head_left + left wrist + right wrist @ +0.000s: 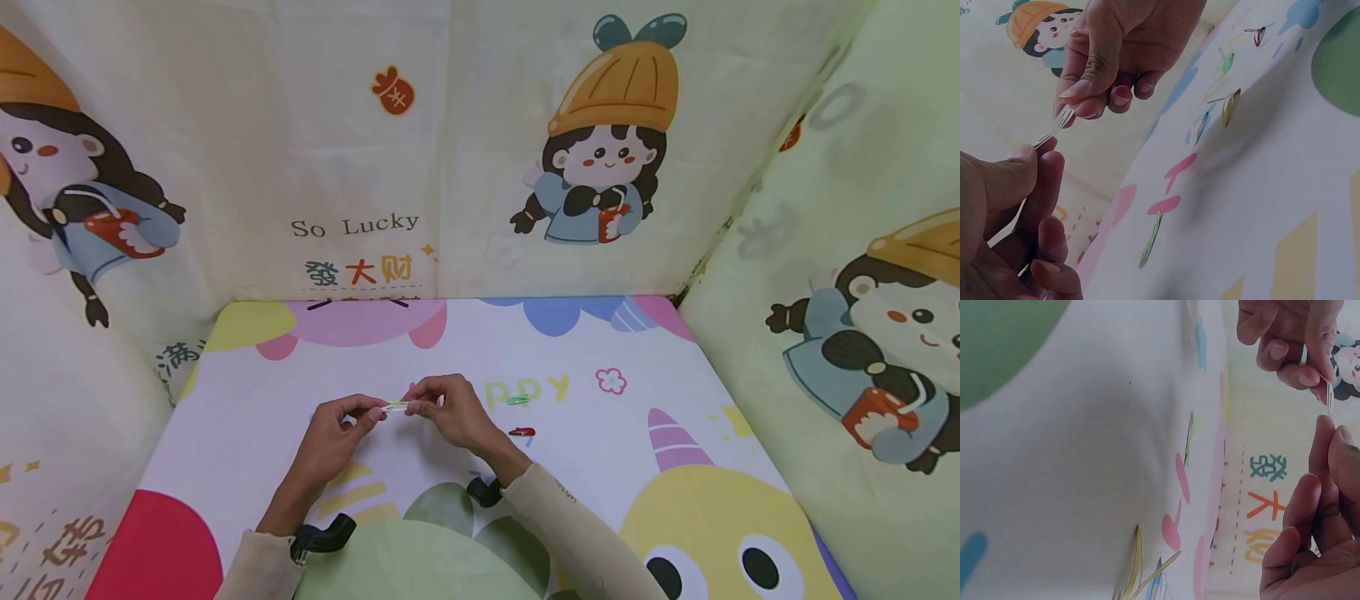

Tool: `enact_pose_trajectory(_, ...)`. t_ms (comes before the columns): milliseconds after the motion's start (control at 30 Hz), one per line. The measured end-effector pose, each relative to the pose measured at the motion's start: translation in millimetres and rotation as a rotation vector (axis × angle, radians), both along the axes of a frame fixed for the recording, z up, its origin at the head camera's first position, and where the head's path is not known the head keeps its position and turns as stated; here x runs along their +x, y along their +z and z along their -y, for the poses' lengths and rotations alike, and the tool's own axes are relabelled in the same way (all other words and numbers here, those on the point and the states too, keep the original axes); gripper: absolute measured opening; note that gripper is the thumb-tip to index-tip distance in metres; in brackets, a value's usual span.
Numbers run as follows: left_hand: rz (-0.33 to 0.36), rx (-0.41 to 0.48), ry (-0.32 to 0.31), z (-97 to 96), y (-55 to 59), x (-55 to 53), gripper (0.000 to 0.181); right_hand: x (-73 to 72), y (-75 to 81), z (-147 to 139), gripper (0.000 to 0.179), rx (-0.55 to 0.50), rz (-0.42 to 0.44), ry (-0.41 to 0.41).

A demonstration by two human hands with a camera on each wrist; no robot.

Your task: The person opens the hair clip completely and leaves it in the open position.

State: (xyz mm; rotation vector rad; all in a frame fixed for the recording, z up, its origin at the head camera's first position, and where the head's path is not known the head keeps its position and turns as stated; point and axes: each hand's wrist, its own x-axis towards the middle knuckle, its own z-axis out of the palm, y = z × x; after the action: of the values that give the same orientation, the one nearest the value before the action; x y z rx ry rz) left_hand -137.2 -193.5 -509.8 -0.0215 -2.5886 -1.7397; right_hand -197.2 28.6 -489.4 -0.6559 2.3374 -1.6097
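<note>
A white snap hair clip is held up between both hands above the table, its slim prongs showing in the left wrist view. My left hand pinches one end between thumb and forefinger. At the other end, my right hand pinches the clip with thumb and fingertips. On the table beyond and beside the hands lie a red hair clip, a green one, a yellow one, a blue one and a light green one. The fingertips cover both ends of the white clip.
The table wears a cloth printed with cartoon shapes and letters. Pale printed curtains stand around its back and sides. Dark wrist camera mounts sit at both cuffs.
</note>
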Motion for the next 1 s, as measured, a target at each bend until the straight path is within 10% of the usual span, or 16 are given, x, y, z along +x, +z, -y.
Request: enact_pose_trajectory(1000, 0.068, 0.158, -0.031, -1.6, 1.2, 3.7, 0.029, 1.0, 0.9, -4.5, 0.009, -0.121, 0.138, 0.026)
